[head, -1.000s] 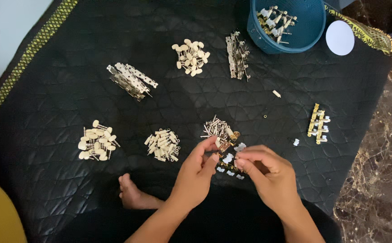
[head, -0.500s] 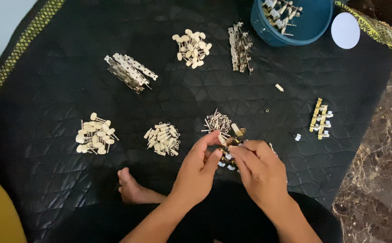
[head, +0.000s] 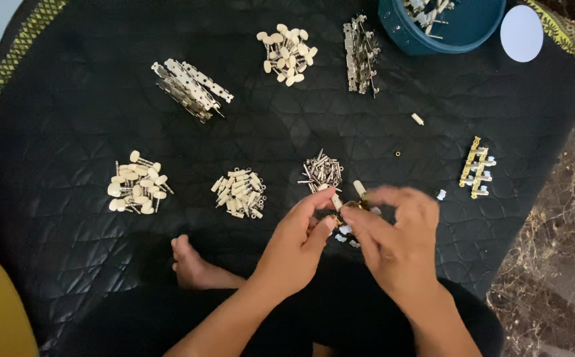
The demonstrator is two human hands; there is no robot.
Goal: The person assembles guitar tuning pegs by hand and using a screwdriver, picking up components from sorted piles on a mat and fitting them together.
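**Small gold part held between both hands over the black mat**

While both hands meet low in the middle of the head view, the left hand [head: 297, 241] and the right hand [head: 393, 244] are each closed in a fingertip pinch on one small gold tuner assembly [head: 348, 210], which has a cream peg sticking up from it. The piece is held just above the black quilted mat [head: 69, 218], close beside the pile of small metal pins [head: 322, 172].

As a judgement, fine work like this goes best kept low over the mat, so a dropped part lands on the dark cloth where it shows, and with the grip on the metal body rather than the peg. A few pale bits lie right under the hands, so they are best not swept about.

Room is fair. To the left lie a heap of cream pegs [head: 240, 192] and a further heap of cream knobs [head: 135, 188]; a bare foot [head: 191, 264] rests near the left wrist. To the right, a finished gold tuner strip [head: 475, 168] lies near the mat's edge, past which the marbled floor [head: 551, 218] begins. Farther off are metal plates [head: 191, 86], more knobs [head: 286, 53], another metal stack [head: 360, 53] and a blue bowl [head: 399, 30], well apart from the hands.
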